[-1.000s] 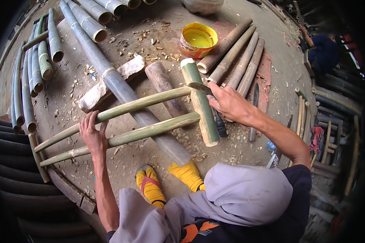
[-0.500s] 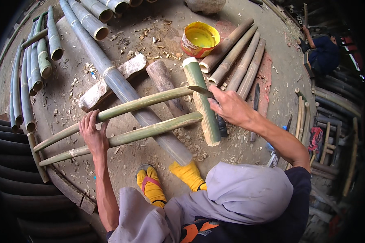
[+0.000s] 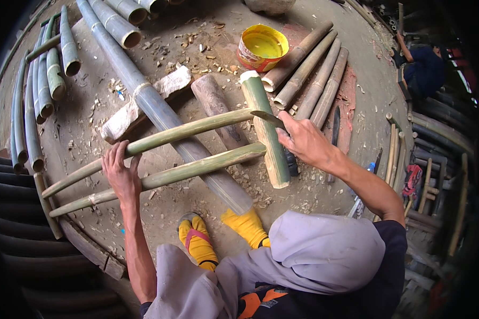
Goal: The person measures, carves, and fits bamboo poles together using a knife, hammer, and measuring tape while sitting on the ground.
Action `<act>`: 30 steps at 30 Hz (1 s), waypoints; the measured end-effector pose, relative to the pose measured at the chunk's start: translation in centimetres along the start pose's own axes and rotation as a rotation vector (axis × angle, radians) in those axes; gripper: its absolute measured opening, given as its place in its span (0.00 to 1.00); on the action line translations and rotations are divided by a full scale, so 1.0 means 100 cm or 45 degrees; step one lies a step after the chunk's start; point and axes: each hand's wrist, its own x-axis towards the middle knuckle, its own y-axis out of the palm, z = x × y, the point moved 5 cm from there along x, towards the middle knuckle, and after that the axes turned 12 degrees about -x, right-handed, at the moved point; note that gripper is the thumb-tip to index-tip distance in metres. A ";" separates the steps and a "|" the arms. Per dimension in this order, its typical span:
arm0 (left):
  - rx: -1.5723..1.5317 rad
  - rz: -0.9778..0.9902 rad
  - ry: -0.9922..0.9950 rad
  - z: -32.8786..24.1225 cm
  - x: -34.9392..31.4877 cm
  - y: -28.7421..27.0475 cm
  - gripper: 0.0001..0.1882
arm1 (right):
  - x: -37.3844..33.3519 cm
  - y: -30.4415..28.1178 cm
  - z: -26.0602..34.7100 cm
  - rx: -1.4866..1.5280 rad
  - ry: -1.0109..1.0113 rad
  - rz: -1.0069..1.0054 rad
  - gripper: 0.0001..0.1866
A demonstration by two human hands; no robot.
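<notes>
Head view, looking down at your two hands over a dusty floor (image 3: 356, 80) strewn with wood chips. Your left hand (image 3: 121, 175) lies across two long green bamboo strips, fingers spread over the upper strip (image 3: 181, 135) and the heel of the palm near the lower strip (image 3: 197, 169); the two run side by side, rising from lower left to upper right, and both cross over one long grey-blue bamboo pole (image 3: 159, 111) that slants the other way. Your right hand (image 3: 306, 142) is closed around the handle of one knife (image 3: 266, 118), whose blade meets the right end of the upper strip, just over one short green bamboo section (image 3: 266, 135) that lies nearly upright in the picture. The lower strip's right end touches that section. One brown log (image 3: 215, 106) and one pale split block of wood (image 3: 143, 101) lie behind the strips. One yellow bucket (image 3: 261, 47) stands farther back, beside four brown bamboo lengths (image 3: 314, 74) laid close together. Your two feet in yellow socks (image 3: 218, 236) sit just below the pole's cut end. More bamboo tubes (image 3: 42, 90) are stacked along the left edge; their count is hard to tell.
</notes>
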 end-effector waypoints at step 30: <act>-0.015 0.011 -0.025 0.004 0.001 0.004 0.23 | 0.012 0.022 -0.024 0.136 0.117 0.659 0.17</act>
